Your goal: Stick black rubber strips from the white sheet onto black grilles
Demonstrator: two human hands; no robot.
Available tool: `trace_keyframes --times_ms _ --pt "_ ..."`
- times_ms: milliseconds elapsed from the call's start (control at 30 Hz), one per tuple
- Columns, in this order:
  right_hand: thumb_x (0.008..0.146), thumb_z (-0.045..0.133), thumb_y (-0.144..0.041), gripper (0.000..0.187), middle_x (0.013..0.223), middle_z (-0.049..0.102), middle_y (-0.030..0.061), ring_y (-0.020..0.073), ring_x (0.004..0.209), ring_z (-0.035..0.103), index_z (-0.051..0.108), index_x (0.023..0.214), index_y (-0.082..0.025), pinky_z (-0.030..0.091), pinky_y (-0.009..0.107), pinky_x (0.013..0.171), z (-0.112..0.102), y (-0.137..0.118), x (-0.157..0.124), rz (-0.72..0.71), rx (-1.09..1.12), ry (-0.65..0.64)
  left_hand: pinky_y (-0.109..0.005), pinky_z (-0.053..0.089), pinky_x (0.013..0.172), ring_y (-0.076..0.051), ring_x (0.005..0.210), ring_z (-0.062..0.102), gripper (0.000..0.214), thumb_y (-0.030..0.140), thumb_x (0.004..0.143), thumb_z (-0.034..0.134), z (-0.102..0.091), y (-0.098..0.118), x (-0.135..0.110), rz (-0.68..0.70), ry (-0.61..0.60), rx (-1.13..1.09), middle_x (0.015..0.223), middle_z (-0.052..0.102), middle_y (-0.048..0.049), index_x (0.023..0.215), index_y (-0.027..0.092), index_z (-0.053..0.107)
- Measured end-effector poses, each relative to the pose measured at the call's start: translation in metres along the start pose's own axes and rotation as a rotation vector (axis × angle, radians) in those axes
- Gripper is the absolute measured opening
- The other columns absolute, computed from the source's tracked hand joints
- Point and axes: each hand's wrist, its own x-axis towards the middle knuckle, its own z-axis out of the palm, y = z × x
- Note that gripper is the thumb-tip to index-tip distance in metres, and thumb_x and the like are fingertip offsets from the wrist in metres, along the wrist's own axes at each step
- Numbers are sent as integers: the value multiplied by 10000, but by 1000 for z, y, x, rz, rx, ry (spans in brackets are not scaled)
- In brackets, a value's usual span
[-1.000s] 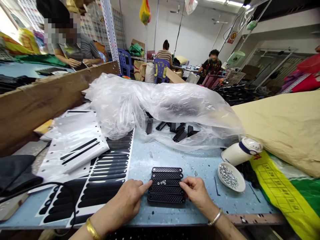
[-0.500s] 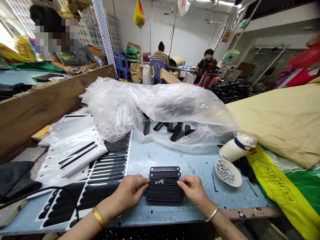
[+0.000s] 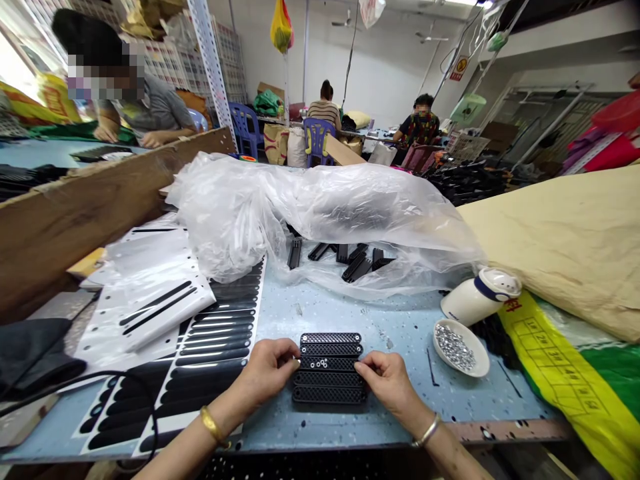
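Several black textured plastic bars [image 3: 330, 378] lie side by side on the blue table in front of me. The two farthest have small silver rings at their ends. A few loose small metal rings [image 3: 319, 364] rest on the middle bar. My left hand [image 3: 273, 369] is pinched closed at that bar's left end. At its right end my right hand [image 3: 387, 377] is also closed, thumb against forefinger, fingertips touching the bar. Whatever lies between either hand's fingertips is hidden. To the right, a white bowl [image 3: 484, 365] holds many small shiny metal pieces [image 3: 456, 347].
Clear plastic sheeting [image 3: 320, 200] covers the back, with more black pieces [image 3: 357, 263] under its edge. Sheets of black strips [image 3: 215, 340] and white sheets [image 3: 150, 287] lie left, beside a wooden board [image 3: 100, 193]. A white bottle [image 3: 475, 298] lies tilted right. Co-workers sit beyond.
My left fingers have shifted slightly at the bar's end; my right hand keeps its place. The bars and loose rings stay put. The co-worker at left has moved their hands apart.
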Motion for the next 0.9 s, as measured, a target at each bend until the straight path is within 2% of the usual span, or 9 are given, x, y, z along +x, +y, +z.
trace_keyframes --times_ms 200,367,500,567,667,700,767,833,900 --pt "731 613 -470 344 469 543 7 134 453 462 629 548 -178 341 245 441 0 0 -1 -10 -8 4 -231 423 490 -129 493 558 191 312 770 512 2 -4 -4 -83 38 -147 565 566 37 824 154 603" --pt "760 618 -477 370 450 555 5 132 430 468 634 542 -178 355 243 431 0 -1 0 -40 -34 8 -221 405 401 -127 391 547 156 333 769 521 8 -7 2 -129 46 -167 512 552 47 719 185 516" --pt "805 580 -444 350 491 596 29 153 447 504 694 623 -167 375 258 442 -5 -1 -3 -78 -90 56 -226 393 470 -125 463 527 152 291 764 556 7 -2 -1 -66 97 -78 501 534 43 656 185 542" --pt "815 582 -402 300 575 640 52 172 513 546 729 706 -164 413 277 506 -7 -8 -7 -120 -124 98 -249 426 551 -143 536 559 139 281 797 552 7 1 -5 4 125 -7 557 589 19 722 179 610" --pt "886 529 -291 253 719 687 78 189 647 613 749 875 -166 451 284 630 -3 -29 -12 -330 -255 43 -282 464 644 -181 663 643 207 246 882 483 14 4 -11 213 90 265 735 699 -38 928 193 678" --pt "913 495 -248 261 754 695 83 188 678 627 741 940 -165 452 280 652 1 -37 -13 -417 -333 3 -285 466 641 -193 680 658 226 228 901 462 17 5 -12 272 63 378 766 710 -52 933 197 683" --pt "936 467 -191 259 794 705 86 188 713 643 709 1022 -161 446 271 659 11 -52 -11 -537 -508 -74 -282 452 591 -209 645 663 260 191 917 435 23 7 -11 315 21 534 720 697 -64 826 186 678" --pt "922 500 -168 201 796 713 75 187 722 653 698 958 -173 438 261 651 20 -61 -8 -557 -627 -128 -278 437 557 -214 604 655 286 161 912 431 28 8 -10 314 12 570 660 673 -66 724 177 646" --pt "905 526 -147 180 772 718 59 182 715 662 686 833 -184 431 253 641 26 -64 -5 -550 -668 -167 -272 443 563 -210 613 659 285 147 914 426 30 7 -12 322 13 560 666 673 -65 719 176 632"
